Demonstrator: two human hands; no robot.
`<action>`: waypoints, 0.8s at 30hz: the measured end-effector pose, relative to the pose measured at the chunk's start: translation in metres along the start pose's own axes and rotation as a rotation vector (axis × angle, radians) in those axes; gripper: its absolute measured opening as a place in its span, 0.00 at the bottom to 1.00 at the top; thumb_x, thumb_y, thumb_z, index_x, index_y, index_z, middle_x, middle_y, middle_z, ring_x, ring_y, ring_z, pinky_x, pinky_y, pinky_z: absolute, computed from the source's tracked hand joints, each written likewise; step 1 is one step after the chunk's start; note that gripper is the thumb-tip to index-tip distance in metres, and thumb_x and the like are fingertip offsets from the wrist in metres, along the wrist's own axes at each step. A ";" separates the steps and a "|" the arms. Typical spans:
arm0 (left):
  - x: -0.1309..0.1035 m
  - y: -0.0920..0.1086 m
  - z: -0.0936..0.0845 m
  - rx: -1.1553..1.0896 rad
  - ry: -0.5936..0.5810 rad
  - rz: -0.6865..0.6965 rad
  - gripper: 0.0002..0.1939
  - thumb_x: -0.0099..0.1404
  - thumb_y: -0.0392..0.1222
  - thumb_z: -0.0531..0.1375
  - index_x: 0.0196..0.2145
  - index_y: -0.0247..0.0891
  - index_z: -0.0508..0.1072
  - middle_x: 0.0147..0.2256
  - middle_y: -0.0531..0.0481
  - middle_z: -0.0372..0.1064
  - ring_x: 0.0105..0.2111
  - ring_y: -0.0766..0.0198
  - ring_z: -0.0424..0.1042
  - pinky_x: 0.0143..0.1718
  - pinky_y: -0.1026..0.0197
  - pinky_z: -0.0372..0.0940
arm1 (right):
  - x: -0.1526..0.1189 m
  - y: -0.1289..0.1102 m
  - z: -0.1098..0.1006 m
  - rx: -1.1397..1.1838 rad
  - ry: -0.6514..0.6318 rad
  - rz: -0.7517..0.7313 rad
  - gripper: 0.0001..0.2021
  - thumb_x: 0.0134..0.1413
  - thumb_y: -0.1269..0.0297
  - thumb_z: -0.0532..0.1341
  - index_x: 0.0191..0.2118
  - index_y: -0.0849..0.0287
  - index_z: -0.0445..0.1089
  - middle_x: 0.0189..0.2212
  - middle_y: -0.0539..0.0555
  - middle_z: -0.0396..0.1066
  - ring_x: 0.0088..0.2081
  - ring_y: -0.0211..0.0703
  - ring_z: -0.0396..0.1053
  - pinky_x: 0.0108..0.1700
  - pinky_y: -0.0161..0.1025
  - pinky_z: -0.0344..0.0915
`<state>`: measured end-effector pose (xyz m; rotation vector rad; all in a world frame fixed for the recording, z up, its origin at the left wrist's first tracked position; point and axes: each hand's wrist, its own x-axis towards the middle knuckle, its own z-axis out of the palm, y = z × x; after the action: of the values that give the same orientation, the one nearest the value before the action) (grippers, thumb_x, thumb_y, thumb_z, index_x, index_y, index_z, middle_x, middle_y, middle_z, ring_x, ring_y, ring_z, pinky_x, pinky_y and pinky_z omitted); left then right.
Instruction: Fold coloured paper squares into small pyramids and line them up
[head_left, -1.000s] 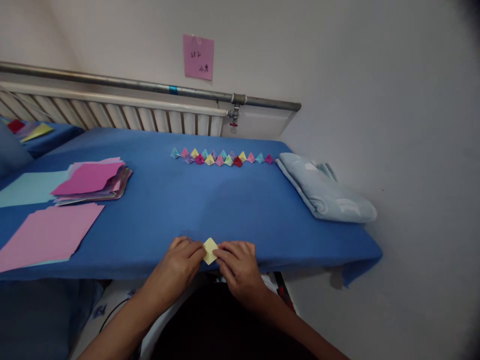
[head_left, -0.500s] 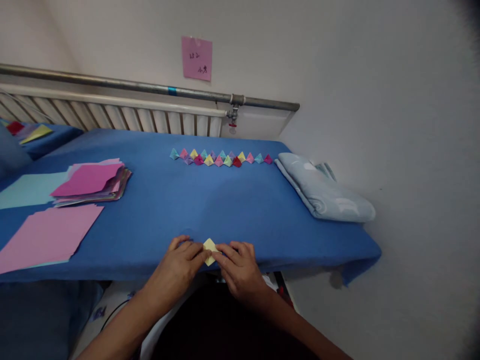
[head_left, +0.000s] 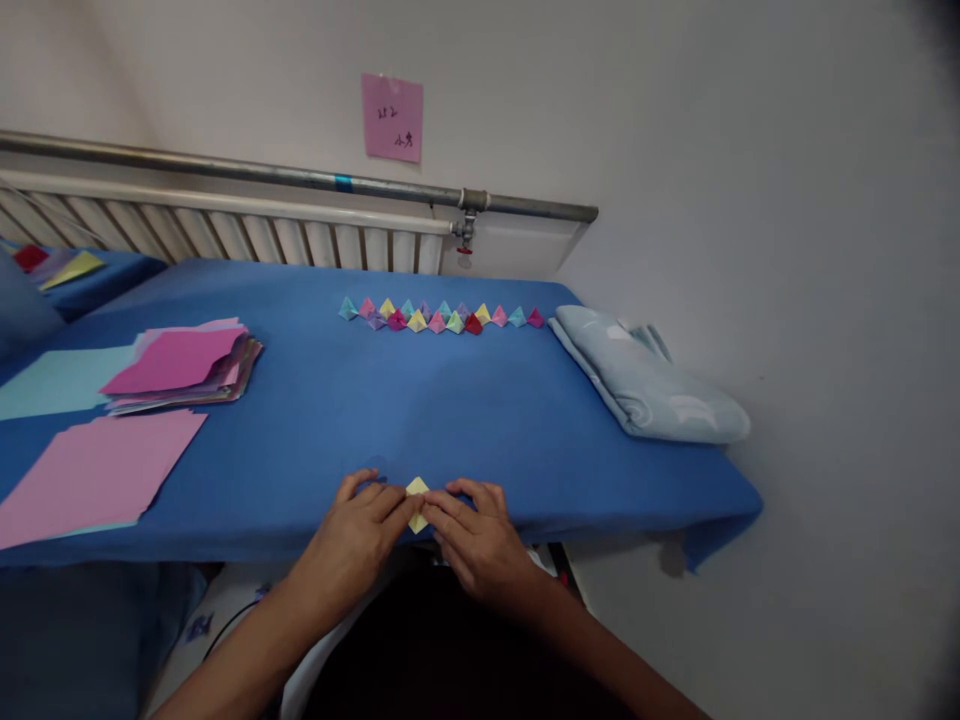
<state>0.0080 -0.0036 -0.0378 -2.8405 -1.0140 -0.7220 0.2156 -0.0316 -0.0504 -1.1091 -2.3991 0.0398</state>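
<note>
1. Two hands work at one small yellow paper (head_left: 417,487), a diamond with upper and lower points showing between the fingers. The step in hand looks like pressing or shaping a fold.
2. Any further folding would call for light, matched pressure from both sides, keeping the points lined up; too hard a pull could skew the crease.
3. The left hand (head_left: 351,540) comes in from the left of the yellow paper, back of the hand up, fingers bent and closed on its left side.
4. The right hand (head_left: 486,548) mirrors it from the right of the yellow paper, fingertips closed on the right side, some knuckles lifted. Whether a finger or thumb supports the paper from below cannot be told.
5. The yellow paper is near the front edge of the blue cloth (head_left: 330,400). Beyond it run the colourful folded pieces (head_left: 436,322), in staggered rows; left of it lie the pink sheets (head_left: 105,470) and, farther back, the magenta-topped stack (head_left: 176,360). The folded blanket (head_left: 652,390) sits to its right and farther back.
</note>
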 end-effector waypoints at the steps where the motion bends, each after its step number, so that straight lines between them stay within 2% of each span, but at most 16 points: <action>1: 0.000 0.000 0.000 -0.001 -0.001 0.003 0.20 0.66 0.26 0.46 0.51 0.39 0.66 0.40 0.47 0.73 0.38 0.62 0.71 0.51 0.49 0.54 | 0.001 0.000 -0.001 0.002 -0.016 -0.004 0.23 0.54 0.75 0.56 0.57 0.58 0.62 0.54 0.54 0.67 0.53 0.51 0.55 0.51 0.50 0.54; 8: 0.001 0.000 -0.001 0.029 -0.005 0.009 0.21 0.66 0.27 0.45 0.53 0.39 0.65 0.40 0.46 0.74 0.39 0.60 0.71 0.51 0.48 0.56 | 0.006 0.003 -0.010 0.040 -0.125 -0.022 0.23 0.55 0.75 0.56 0.57 0.57 0.61 0.55 0.54 0.66 0.53 0.51 0.55 0.51 0.50 0.55; 13: 0.002 -0.002 -0.003 0.054 0.013 0.054 0.23 0.66 0.26 0.44 0.56 0.38 0.62 0.49 0.43 0.71 0.42 0.60 0.71 0.53 0.47 0.53 | 0.010 0.005 -0.015 0.073 -0.187 -0.020 0.25 0.54 0.76 0.54 0.58 0.55 0.59 0.55 0.55 0.66 0.53 0.52 0.55 0.51 0.51 0.54; 17: 0.003 -0.006 -0.003 0.044 -0.046 0.086 0.27 0.66 0.25 0.46 0.60 0.41 0.57 0.51 0.45 0.70 0.42 0.60 0.70 0.53 0.46 0.50 | 0.013 0.007 -0.019 0.095 -0.227 -0.027 0.27 0.53 0.78 0.54 0.59 0.55 0.58 0.54 0.55 0.67 0.53 0.51 0.55 0.52 0.51 0.54; 20: 0.004 -0.009 -0.004 0.006 -0.086 0.065 0.29 0.65 0.25 0.47 0.62 0.42 0.53 0.50 0.46 0.71 0.40 0.60 0.70 0.53 0.45 0.50 | 0.014 0.008 -0.020 0.099 -0.228 -0.032 0.24 0.54 0.76 0.54 0.57 0.55 0.60 0.54 0.54 0.67 0.53 0.50 0.56 0.51 0.50 0.54; 24: 0.006 -0.011 -0.004 -0.030 -0.101 0.054 0.29 0.65 0.25 0.47 0.62 0.41 0.51 0.48 0.46 0.72 0.39 0.61 0.69 0.53 0.45 0.51 | 0.014 0.006 -0.017 0.102 -0.166 0.001 0.19 0.58 0.71 0.56 0.54 0.53 0.62 0.52 0.53 0.68 0.53 0.49 0.57 0.51 0.49 0.54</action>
<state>0.0036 0.0076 -0.0325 -2.9444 -0.9419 -0.5991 0.2199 -0.0207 -0.0309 -1.0975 -2.5109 0.2616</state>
